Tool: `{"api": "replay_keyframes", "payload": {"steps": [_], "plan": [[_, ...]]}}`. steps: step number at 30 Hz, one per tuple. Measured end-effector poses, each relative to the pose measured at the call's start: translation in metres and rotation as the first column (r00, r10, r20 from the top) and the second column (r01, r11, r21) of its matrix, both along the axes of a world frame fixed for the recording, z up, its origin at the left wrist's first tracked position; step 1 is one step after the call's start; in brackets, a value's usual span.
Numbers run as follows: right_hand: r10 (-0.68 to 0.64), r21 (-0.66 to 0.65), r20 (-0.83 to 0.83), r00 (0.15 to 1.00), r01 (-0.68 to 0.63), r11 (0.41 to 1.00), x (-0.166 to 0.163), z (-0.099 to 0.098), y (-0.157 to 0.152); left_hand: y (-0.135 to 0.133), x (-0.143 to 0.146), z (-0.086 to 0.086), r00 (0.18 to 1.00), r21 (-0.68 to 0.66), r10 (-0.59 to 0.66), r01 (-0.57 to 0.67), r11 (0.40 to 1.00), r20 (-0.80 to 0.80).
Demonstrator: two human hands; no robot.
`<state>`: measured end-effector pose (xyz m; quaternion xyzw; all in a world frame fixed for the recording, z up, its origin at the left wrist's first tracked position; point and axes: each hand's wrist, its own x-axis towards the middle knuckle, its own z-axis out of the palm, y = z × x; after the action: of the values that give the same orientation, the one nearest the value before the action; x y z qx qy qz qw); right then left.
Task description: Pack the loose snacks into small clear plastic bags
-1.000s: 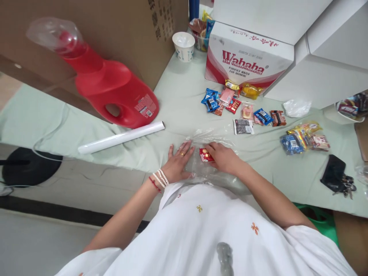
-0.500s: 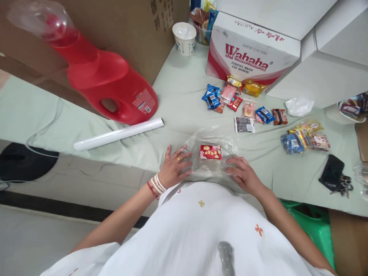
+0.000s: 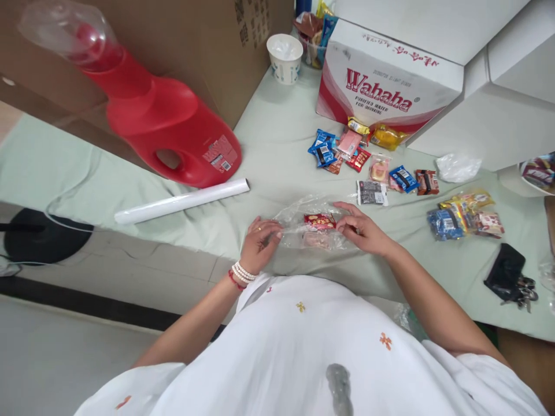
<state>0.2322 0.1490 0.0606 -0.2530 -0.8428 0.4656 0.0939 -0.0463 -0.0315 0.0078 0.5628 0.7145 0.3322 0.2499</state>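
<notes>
A clear plastic bag [image 3: 303,231] lies crumpled on the pale green cloth [image 3: 277,156] close to my body, and a red snack packet [image 3: 319,221] shows through it. My left hand [image 3: 259,242], with bead bracelets on the wrist, pinches the bag's left edge. My right hand [image 3: 362,230] grips its right edge with curled fingers. The bag is bunched up between the two hands.
Several small snack packets [image 3: 373,167] are scattered beyond the bag, with a filled bag of snacks [image 3: 463,214] to the right. A Wahaha carton [image 3: 385,81], paper cup [image 3: 285,58], red jug [image 3: 160,127], white paper roll [image 3: 182,201] and black key pouch [image 3: 505,271] surround them.
My hands lay flat on the bag before; both now grip its edges and the bag has been gathered and lifted slightly. The red packet has shifted with it.
</notes>
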Motion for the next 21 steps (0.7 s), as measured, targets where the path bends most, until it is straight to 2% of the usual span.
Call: {"api": "replay_keyframes", "payload": {"steps": [2, 4, 7, 10, 12, 17, 21], "plan": [[-0.013, -0.075, 0.059, 0.998, 0.018, 0.997, -0.007, -0.002, 0.002, 0.001, 0.004, 0.002, 0.998, -0.031, -0.007, 0.005, 1.0, -0.065], [-0.071, -0.127, 0.149, 0.986, 0.091, 0.988, -0.015, -0.004, 0.004, 0.005, 0.01, 0.006, 0.991, -0.058, 0.005, -0.012, 0.998, -0.133], [-0.137, -0.073, 0.214, 0.967, 0.155, 0.985, -0.029, -0.011, 0.008, 0.014, 0.02, 0.014, 0.976, -0.019, 0.001, -0.005, 1.0, -0.219], [-0.102, -0.05, 0.258, 0.961, 0.119, 0.992, -0.042, -0.019, 0.013, 0.021, 0.025, 0.016, 0.967, 0.044, -0.093, 0.106, 0.993, -0.237], [-0.063, -0.099, 0.293, 0.954, 0.096, 0.99, -0.048, -0.023, 0.015, 0.022, 0.024, 0.014, 0.971, 0.075, -0.123, 0.141, 0.987, -0.203], [0.056, -0.252, 0.167, 0.984, -0.013, 0.968, -0.051, -0.022, 0.014, 0.021, 0.019, 0.008, 0.986, 0.215, -0.086, 0.115, 0.97, -0.14], [0.149, -0.219, 0.133, 0.98, -0.118, 0.969, -0.056, -0.013, 0.004, 0.031, 0.023, 0.008, 0.988, 0.247, -0.001, 0.04, 0.968, -0.156]]}}
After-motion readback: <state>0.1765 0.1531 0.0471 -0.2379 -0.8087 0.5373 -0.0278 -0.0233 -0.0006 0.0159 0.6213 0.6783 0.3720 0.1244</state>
